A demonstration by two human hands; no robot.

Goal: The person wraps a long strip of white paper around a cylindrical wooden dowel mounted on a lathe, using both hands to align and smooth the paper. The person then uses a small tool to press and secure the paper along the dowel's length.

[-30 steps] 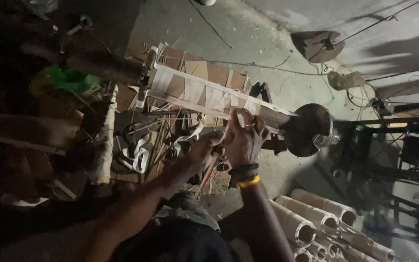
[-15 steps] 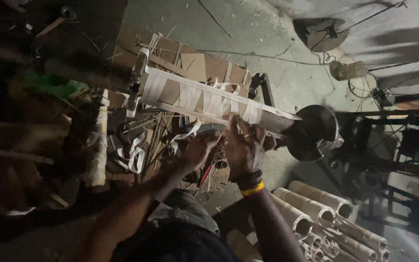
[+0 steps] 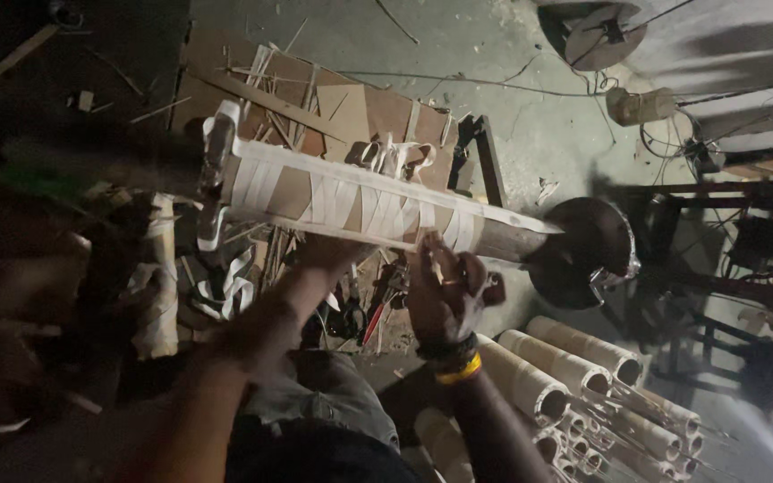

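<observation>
Both hands [image 3: 445,291] on tape-wrapped cardboard tube [image 3: 351,201]

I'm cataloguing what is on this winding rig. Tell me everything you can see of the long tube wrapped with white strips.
The tube looks like brown cardboard, crossed by pale tape-like strips wound in slanting bands with brown gaps between. It lies nearly level, sloping slightly down to the right, on a spindle that ends in a dark round disc. Loose strip ends hang from its left end. The left hand reaches its underside; the right hand touches near its bare right part.
</observation>
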